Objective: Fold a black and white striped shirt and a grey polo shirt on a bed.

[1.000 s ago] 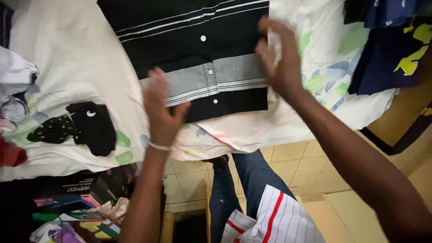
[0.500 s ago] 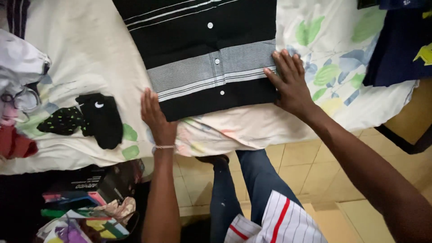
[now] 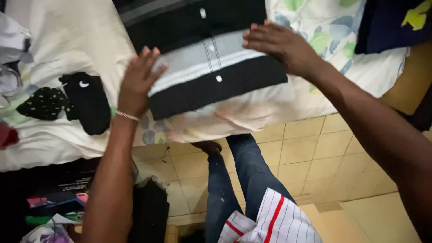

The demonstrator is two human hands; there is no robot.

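Black striped shirt (image 3: 211,67) flat on the bed (image 3: 67,40).
Button line runs away from the person, hem nearest; left hand (image 3: 135,83) and right hand (image 3: 281,45) rest spread-fingered at its sides.

We count one black button-up shirt (image 3: 211,67) with grey and white stripes on the bed (image 3: 67,40), and three white buttons on its front. Two hands are on it: our left hand (image 3: 137,81) and our right hand (image 3: 281,45). Left of the shirt lie two dark socks, one plain black sock (image 3: 87,101) and one black sock with green dots (image 3: 42,102). One navy garment with yellow print (image 3: 391,22) sits at the far right.
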